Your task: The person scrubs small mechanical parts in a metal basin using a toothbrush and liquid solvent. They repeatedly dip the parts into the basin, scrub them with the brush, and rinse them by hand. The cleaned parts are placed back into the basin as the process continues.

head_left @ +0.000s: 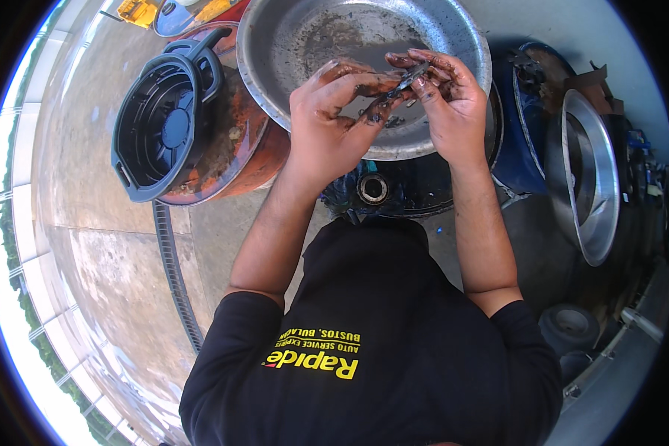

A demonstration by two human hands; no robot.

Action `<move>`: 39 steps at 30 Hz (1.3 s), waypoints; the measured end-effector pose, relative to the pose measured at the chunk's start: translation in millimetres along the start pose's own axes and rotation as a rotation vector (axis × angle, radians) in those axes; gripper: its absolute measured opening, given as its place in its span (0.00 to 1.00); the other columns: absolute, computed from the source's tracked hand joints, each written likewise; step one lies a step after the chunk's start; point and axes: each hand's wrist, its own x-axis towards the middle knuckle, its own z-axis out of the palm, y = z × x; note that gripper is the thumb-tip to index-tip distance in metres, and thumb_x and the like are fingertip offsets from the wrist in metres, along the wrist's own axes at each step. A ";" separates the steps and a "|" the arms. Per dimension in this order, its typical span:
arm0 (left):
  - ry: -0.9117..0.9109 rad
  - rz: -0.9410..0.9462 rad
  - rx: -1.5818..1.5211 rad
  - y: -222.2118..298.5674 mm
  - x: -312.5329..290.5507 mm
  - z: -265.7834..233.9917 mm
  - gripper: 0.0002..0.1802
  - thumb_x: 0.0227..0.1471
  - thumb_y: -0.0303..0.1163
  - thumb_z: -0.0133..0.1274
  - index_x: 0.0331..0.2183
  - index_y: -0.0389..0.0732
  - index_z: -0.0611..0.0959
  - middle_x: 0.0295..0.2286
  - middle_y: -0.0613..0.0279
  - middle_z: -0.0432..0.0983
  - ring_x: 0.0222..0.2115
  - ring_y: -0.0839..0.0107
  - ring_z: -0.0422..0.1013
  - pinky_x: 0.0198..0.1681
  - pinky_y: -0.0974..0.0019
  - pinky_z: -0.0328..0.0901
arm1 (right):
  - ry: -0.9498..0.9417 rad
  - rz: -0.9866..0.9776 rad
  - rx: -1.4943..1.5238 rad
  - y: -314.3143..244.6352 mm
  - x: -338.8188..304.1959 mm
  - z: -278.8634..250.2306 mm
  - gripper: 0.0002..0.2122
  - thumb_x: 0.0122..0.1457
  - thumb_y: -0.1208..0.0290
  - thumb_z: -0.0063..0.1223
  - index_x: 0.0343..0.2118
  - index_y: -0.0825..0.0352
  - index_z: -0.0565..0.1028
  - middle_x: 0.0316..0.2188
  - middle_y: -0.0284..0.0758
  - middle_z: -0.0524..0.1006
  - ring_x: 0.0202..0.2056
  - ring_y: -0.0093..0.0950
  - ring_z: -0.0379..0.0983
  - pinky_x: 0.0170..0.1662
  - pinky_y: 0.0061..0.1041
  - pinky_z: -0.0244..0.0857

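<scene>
Fingers (429,91) of left hand (333,119) and right hand (455,100) grasp a slim dark part (413,73) between them. It sits above the metal basin (403,151), inside the near edge.

Upside-down yellow lettering (318,353) on the black shirt's (424,349) front

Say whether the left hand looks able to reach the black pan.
Probably yes: nothing visible blocks the left hand from the black pan, though that hand seems occupied with a dark part.

Black-smeared fingers (375,115), silver-grey basin (286,44)
</scene>
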 end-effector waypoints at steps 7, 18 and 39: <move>0.016 0.239 0.147 9.3 1.2 -9.1 0.15 0.38 0.20 0.70 0.34 0.37 0.89 0.34 0.53 0.85 0.35 0.59 0.82 0.41 0.61 0.74 | -0.074 -0.058 0.005 -4.0 4.0 3.4 0.14 0.70 0.83 0.50 0.57 0.74 0.71 0.56 0.46 0.80 0.54 0.38 0.81 0.54 0.33 0.79; 0.098 -0.111 0.081 -22.4 -1.4 -2.9 0.12 0.43 0.22 0.69 0.33 0.39 0.86 0.34 0.57 0.85 0.34 0.60 0.81 0.38 0.61 0.75 | -0.070 0.152 -0.134 15.9 14.3 -4.4 0.13 0.70 0.80 0.54 0.55 0.75 0.73 0.46 0.44 0.83 0.48 0.33 0.84 0.46 0.31 0.81; -0.884 -0.349 0.806 -226.2 23.0 55.8 0.27 0.52 0.32 0.62 0.55 0.46 0.83 0.54 0.46 0.78 0.56 0.48 0.75 0.58 0.49 0.72 | -0.633 0.535 -1.246 230.7 115.9 -53.3 0.17 0.53 0.68 0.67 0.45 0.69 0.83 0.44 0.50 0.84 0.48 0.47 0.81 0.52 0.42 0.74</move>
